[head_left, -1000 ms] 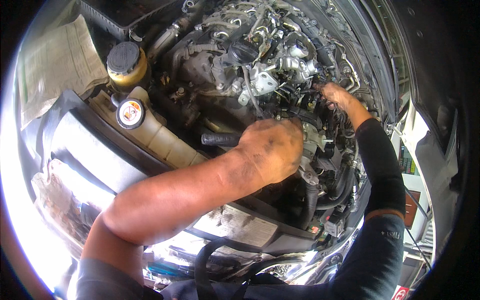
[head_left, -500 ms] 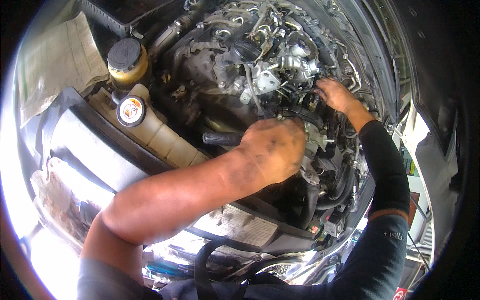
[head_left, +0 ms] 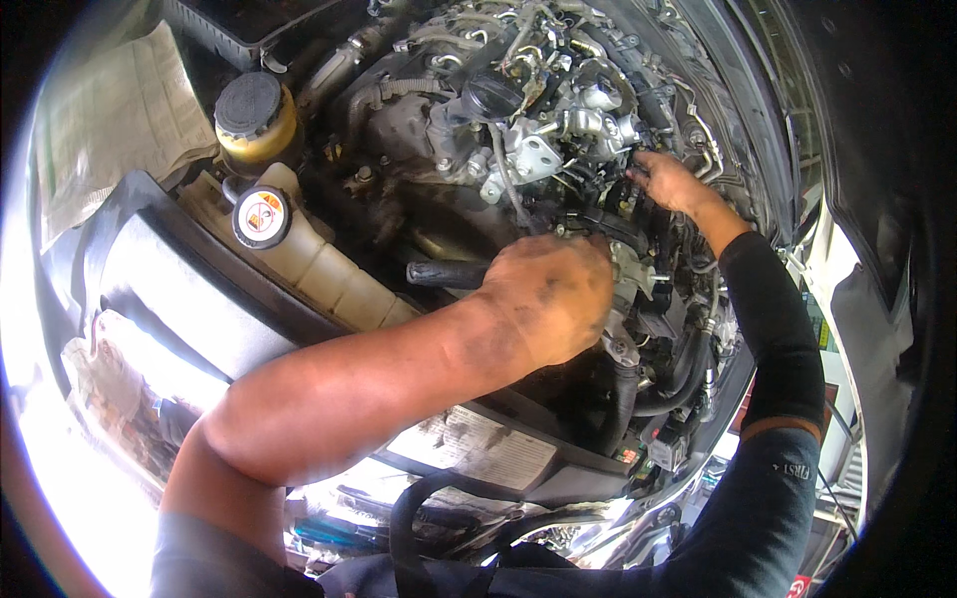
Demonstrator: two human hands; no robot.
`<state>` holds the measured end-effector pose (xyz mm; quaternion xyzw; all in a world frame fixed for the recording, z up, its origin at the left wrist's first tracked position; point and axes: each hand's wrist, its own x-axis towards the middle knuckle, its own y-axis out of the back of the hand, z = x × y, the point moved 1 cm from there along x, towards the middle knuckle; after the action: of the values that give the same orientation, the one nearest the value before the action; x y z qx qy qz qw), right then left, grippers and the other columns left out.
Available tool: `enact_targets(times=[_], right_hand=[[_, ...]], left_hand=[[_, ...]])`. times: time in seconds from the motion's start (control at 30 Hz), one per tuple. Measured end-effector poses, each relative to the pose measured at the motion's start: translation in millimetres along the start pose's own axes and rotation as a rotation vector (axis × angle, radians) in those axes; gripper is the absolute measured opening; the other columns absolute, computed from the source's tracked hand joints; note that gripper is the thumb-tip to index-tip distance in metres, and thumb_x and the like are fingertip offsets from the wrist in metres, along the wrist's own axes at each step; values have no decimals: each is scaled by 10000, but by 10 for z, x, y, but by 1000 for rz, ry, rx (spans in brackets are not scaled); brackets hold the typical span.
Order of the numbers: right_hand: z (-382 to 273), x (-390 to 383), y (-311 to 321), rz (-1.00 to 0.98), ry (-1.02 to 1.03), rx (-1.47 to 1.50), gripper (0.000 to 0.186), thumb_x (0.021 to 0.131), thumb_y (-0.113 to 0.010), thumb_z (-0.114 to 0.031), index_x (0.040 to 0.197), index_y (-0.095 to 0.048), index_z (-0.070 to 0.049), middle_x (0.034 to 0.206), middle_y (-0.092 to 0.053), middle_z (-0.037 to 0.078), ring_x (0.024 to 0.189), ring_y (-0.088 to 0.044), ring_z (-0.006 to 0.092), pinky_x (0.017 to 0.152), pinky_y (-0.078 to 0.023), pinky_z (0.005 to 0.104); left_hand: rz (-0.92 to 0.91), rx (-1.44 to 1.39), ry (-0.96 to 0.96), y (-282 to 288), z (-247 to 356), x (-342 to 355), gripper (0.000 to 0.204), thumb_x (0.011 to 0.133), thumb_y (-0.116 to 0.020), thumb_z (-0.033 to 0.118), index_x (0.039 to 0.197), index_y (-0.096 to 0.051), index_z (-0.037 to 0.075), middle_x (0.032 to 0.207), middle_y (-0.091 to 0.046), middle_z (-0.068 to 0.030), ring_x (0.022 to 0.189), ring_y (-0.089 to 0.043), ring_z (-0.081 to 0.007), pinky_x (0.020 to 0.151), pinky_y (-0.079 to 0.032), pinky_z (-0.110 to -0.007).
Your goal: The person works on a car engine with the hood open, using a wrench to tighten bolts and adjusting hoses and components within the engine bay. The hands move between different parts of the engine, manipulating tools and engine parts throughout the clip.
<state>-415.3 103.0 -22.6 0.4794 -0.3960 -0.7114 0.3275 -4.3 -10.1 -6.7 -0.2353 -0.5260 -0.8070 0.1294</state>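
My left hand (head_left: 553,289), smudged dark, is curled in the middle of the engine bay, its fingertips hidden beside a black hose (head_left: 444,274) and a metal fitting (head_left: 630,274). What it holds is out of sight. Farther back and right, my right hand (head_left: 670,182) reaches among dark wiring and lines below a silver housing (head_left: 598,125), its fingertips closed on a small dark part too hard to make out. A bare metal bracket (head_left: 528,154) and a round black cap (head_left: 488,97) sit to its left.
At the left are a translucent tank (head_left: 329,284) with a labelled cap, a reservoir (head_left: 249,115) with a black lid, and a pale sheet (head_left: 120,130). The front cover (head_left: 199,299) runs below them. The car's body edge (head_left: 832,259) borders the right.
My right hand has shifted slightly, its fingers a little higher and its forearm farther right. My left hand has moved slightly right, still curled in the same area.
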Motion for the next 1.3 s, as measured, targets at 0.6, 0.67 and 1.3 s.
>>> enact_targets(times=[0.6, 0.67, 1.3], right_hand=[[-308, -207, 65, 106, -163, 107, 583, 1048, -574, -495, 1329, -656, 9, 1271, -686, 281, 1252, -619, 443, 1090, -489, 502], [-314, -210, 14, 189, -279, 148, 630, 1053, -551, -529, 1323, -653, 31, 1271, -678, 303, 1244, -621, 462, 1085, -493, 508], [-339, -90, -215, 266, -647, 314, 574, 1003, -606, -492, 1072, -746, 60, 1131, -715, 314, 1104, -674, 475, 968, -523, 535]], left_hand=[[225, -172, 121, 226, -249, 258, 340, 905, -674, 137, 1218, -707, 9, 1127, -677, -307, 973, -686, -393, 824, -568, -452], [328, -360, 212, 266, -341, 300, 259, 946, -634, 121, 1160, -704, -6, 1040, -664, -261, 907, -685, -374, 794, -573, -438], [268, -1130, 949, 383, -232, 379, 297, 1087, -577, 300, 1240, -700, 78, 880, -597, 4, 655, -448, -60, 576, -368, -220]])
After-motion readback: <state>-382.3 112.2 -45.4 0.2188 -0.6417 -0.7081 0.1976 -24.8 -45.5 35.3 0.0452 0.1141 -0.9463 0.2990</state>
